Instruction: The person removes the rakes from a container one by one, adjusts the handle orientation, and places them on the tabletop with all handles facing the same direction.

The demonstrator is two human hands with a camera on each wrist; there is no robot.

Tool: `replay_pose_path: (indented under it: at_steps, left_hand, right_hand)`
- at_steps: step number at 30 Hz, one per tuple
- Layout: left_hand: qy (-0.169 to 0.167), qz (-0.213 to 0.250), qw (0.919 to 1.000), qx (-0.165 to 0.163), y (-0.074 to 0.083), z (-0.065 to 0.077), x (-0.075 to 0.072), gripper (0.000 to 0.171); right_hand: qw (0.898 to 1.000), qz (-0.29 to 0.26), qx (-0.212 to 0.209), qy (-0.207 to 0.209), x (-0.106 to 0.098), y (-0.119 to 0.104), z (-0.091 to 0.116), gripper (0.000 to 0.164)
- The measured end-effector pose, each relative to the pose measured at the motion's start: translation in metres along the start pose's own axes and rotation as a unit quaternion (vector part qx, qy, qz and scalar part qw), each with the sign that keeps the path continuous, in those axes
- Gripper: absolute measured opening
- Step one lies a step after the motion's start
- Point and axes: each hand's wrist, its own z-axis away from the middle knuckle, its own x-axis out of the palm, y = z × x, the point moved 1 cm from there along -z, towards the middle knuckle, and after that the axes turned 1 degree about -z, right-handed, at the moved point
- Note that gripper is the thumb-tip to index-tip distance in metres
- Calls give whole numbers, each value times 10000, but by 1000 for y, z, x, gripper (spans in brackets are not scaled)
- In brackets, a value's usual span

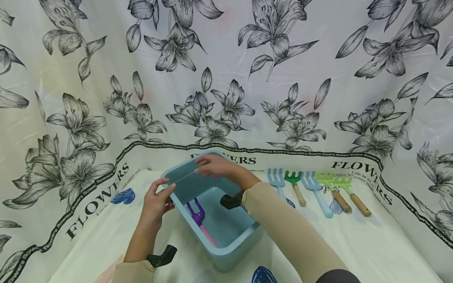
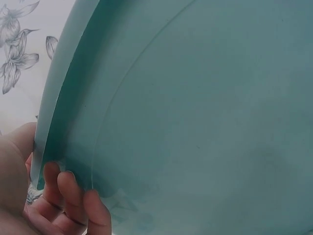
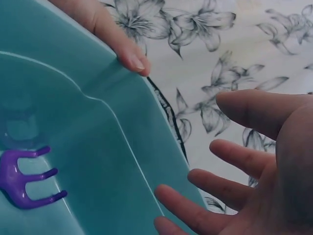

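Observation:
A blue plastic bin (image 1: 231, 251) sits tilted on the cloth. My left hand (image 1: 155, 202) grips its rim at the left corner, thumb on the rim and fingers curled against the outer wall, as the left wrist view shows. My right hand (image 1: 216, 166) reaches across to the back of the bin; in the right wrist view its spread fingers (image 3: 234, 188) hold nothing and overlap the rim. Inside the bin lies a toy garden fork with a purple three-pronged head (image 1: 198, 215) and a pink handle.
On the right side of the cloth lie several hand forks in a row: two light blue ones (image 1: 318, 194), a dark green one (image 1: 293, 181) with a wooden handle, and light green ones (image 1: 343, 182) with wooden handles. A flower-printed curtain (image 1: 226, 78) hangs behind.

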Motion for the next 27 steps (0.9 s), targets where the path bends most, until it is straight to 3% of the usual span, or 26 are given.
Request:
replay_pose_path:
  at_steps: [10, 15, 20, 27]
  left_hand:
    - [-89, 126, 9999, 19, -3, 0, 1, 49]
    - [-15, 42, 9999, 144, -3, -1, -2, 47]
    - [-93, 84, 9998, 163, -2, 0, -2, 49]
    - [-67, 130, 9998, 160, -3, 0, -2, 46]
  right_hand:
    - [9996, 55, 118, -267, 18, 16, -16, 54]
    - [9969, 426, 251, -612, 27, 23, -17, 53]
    - [9832, 907, 639, -1447, 41, 30, -16, 52]
    - [9633, 905, 1078, -2285, 54, 38, -14, 50]
